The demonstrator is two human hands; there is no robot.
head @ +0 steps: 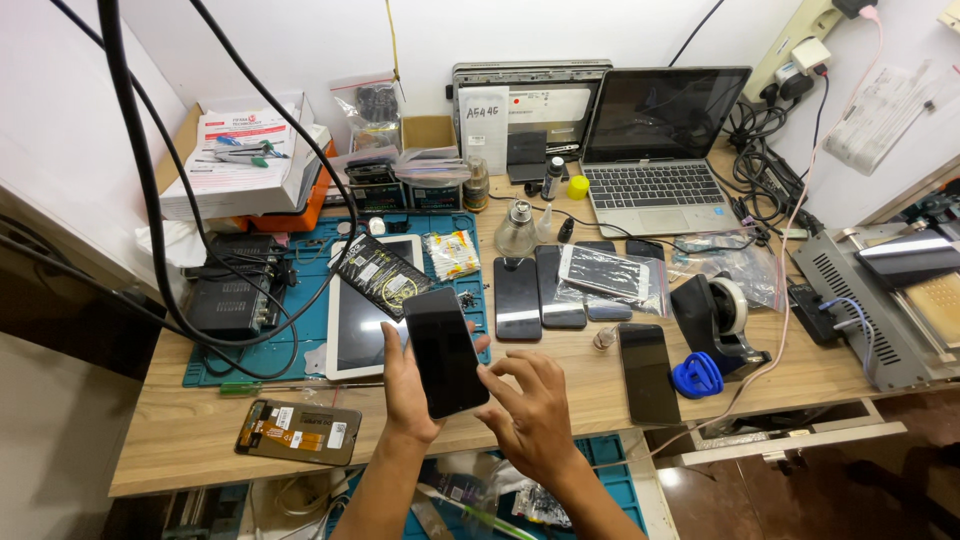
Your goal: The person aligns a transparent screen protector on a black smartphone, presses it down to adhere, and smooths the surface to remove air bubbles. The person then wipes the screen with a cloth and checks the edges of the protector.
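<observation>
Phone: a dark slab [445, 352] held above the bench's near edge, near 6 o'clock in the view, tilted with its top toward 11 o'clock.
Weight: probably light, since one hand carries it without strain.
Stiffness: looks rigid and flat; no bend shows along its length.
Surface: glossy black glass, likely slippery and easy to smear or crack if it drops onto the wood.
Grip: best taken by the long side edges, fingers off the glass face; a pinch at one corner alone would likely let it swing.
Look: rectangular, rounded corners, screen dark, a soft grey reflection down the lower half, no crack that I can see.
Left hand [405, 395]: half closed around the phone from below, thumb on the 9 o'clock edge, fingertips showing at the 3 o'clock edge.
Right hand [530, 410]: holds nothing, fingers curled and spread, fingertips at the phone's lower 3 o'clock corner; whether they touch it I cannot tell.
Tablet [365, 320]: white-framed, lying on the blue mat [250, 345] at 10 o'clock of the phone.
Row: more dark phones [540, 290] lie flat at 1 o'clock.
Bench [180, 430]: pale wood.
</observation>
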